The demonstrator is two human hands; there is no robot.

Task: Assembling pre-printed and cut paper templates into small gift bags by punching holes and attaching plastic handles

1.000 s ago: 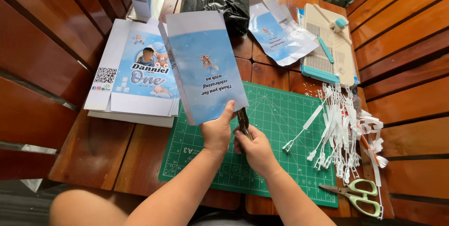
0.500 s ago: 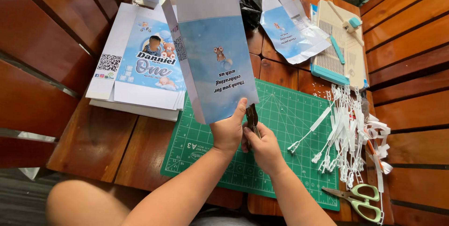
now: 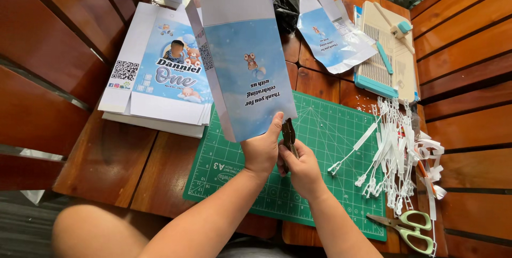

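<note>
My left hand [image 3: 262, 150] pinches the near edge of a folded blue printed paper bag blank [image 3: 244, 65] and holds it upright above the green cutting mat [image 3: 330, 124]. Beside it, my right hand [image 3: 302, 166] grips a small dark metal hole punch [image 3: 288, 132], whose jaws sit at the bag's lower right corner. The bag shows a small bear picture and upside-down print. The two hands touch each other.
A stack of flat printed bag sheets [image 3: 160, 76] lies at left on the wooden table. Another bag blank [image 3: 330, 36] and a scoring board [image 3: 388, 55] are at back right. White plastic handle strips [image 3: 394, 151] and green-handled scissors [image 3: 410, 228] lie at right.
The bag and both hands have shifted slightly right and nearer; the punch stays at the bag's lower corner. My view has tilted a little.
</note>
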